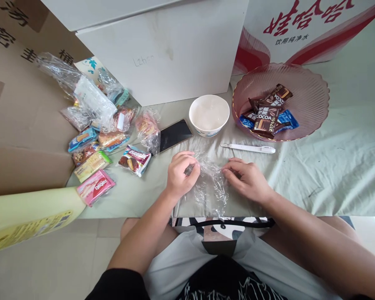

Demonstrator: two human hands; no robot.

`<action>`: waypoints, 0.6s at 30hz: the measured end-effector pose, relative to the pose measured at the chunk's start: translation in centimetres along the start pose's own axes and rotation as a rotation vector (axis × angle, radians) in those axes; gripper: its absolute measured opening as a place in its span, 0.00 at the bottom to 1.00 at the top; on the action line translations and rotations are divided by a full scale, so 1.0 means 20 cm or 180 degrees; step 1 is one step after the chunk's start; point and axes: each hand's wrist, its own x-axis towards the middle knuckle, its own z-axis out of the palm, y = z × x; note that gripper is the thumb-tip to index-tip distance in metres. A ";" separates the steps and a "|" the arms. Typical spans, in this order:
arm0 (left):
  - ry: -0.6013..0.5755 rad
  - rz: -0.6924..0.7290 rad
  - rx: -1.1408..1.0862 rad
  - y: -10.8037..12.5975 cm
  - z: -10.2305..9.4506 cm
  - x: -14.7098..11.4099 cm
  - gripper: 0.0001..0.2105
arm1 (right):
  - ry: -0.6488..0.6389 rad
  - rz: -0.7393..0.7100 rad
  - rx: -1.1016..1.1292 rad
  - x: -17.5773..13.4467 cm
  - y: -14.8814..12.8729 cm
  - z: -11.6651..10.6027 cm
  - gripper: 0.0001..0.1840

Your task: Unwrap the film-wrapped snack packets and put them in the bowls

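A crumpled clear plastic bag (210, 187) lies near the front edge of the cloth-covered table, between my two hands. My left hand (181, 174) is closed, thumb and fingers curled in a pinch on the bag's left upper part. On the other side, my right hand (247, 180) pinches the bag's right edge with thumb and fingertips. Just beyond the hands stands a white paper bowl (209, 114) with nothing visible inside. A white utility knife (249, 148) lies to the bowl's right, and a black phone (175, 136) rests to its left, partly under a wrapped snack (148, 129).
Wrapped snacks and plastic (95, 108) are heaped at left, with a biscuit packet (134, 160) and pink packet (95, 186) nearer. A pink glass bowl (312, 96) holds cocoa snacks (266, 118). Cardboard (25, 125) and white boxes (181, 54) stand behind. A yellow container (34, 216) lies front left.
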 end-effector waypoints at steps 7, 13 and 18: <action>-0.0164 -0.0116 -0.0201 0.02 -0.01 0.00 0.10 | -0.0011 0.0032 -0.0028 0.00 0.01 0.00 0.13; -0.0151 -0.0162 -0.0395 0.03 -0.02 0.00 0.11 | -0.0006 -0.0105 -0.0161 0.00 0.03 0.01 0.13; -0.0196 -0.0379 -0.0473 0.03 -0.02 0.00 0.12 | -0.0024 -0.0068 -0.0071 0.01 0.01 0.00 0.11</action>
